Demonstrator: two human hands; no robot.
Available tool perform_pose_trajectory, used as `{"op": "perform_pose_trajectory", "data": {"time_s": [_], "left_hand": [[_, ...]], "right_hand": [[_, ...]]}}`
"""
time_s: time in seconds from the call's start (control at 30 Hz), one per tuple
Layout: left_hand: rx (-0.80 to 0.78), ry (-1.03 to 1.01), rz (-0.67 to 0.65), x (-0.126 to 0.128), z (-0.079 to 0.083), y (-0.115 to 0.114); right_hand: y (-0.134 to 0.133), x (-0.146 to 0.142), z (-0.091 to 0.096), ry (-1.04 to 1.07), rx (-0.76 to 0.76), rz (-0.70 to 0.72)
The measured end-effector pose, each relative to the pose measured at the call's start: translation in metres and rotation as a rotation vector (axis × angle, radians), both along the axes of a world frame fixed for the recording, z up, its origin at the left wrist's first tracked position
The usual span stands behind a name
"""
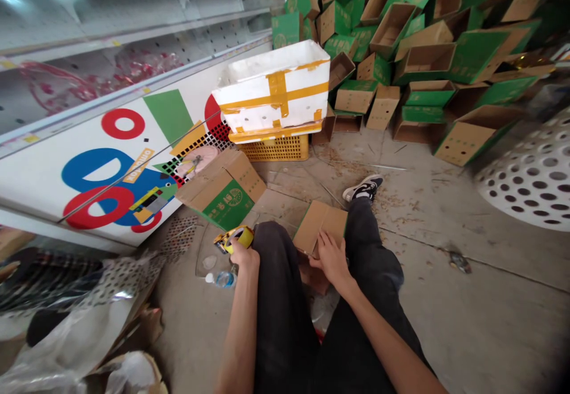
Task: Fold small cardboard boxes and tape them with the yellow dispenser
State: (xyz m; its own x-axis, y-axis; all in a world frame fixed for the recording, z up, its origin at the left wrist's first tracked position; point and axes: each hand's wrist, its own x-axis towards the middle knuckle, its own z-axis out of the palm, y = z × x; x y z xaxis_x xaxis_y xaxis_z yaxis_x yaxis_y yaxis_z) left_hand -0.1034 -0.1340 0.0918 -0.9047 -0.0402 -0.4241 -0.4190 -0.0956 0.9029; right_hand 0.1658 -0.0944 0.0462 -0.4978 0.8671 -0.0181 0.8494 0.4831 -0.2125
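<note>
I sit on the floor with my legs out. My left hand [244,255] is closed around a yellow tape dispenser [234,238], held beside my left knee. My right hand [330,257] lies with its fingers spread on a brown cardboard box flap [319,223] between my legs, pressing it down. A green and brown carton [225,189] lies on its side just ahead of my left hand.
A large heap of green and brown cartons [414,44] fills the back right. A taped white foam box [276,88] sits on a yellow crate [278,148]. A display cooler [98,145] lines the left. A water bottle [221,278] and plastic bags [80,334] lie nearby.
</note>
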Motion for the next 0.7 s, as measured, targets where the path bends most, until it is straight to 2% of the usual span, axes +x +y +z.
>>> {"op": "perform_pose_trajectory", "data": {"time_s": [0.17, 0.3, 0.7], "left_hand": [[-0.019, -0.040, 0.055, 0.002, 0.002, 0.000], [0.017, -0.061, 0.077, 0.001, 0.002, 0.000], [0.122, -0.080, 0.123, 0.000, -0.004, 0.000]], "right_hand": [[0.001, -0.001, 0.009, 0.124, 0.167, -0.036], [0.003, -0.003, 0.014, 0.126, 0.250, -0.081], [0.002, -0.005, 0.019, 0.052, 0.346, -0.050]]}}
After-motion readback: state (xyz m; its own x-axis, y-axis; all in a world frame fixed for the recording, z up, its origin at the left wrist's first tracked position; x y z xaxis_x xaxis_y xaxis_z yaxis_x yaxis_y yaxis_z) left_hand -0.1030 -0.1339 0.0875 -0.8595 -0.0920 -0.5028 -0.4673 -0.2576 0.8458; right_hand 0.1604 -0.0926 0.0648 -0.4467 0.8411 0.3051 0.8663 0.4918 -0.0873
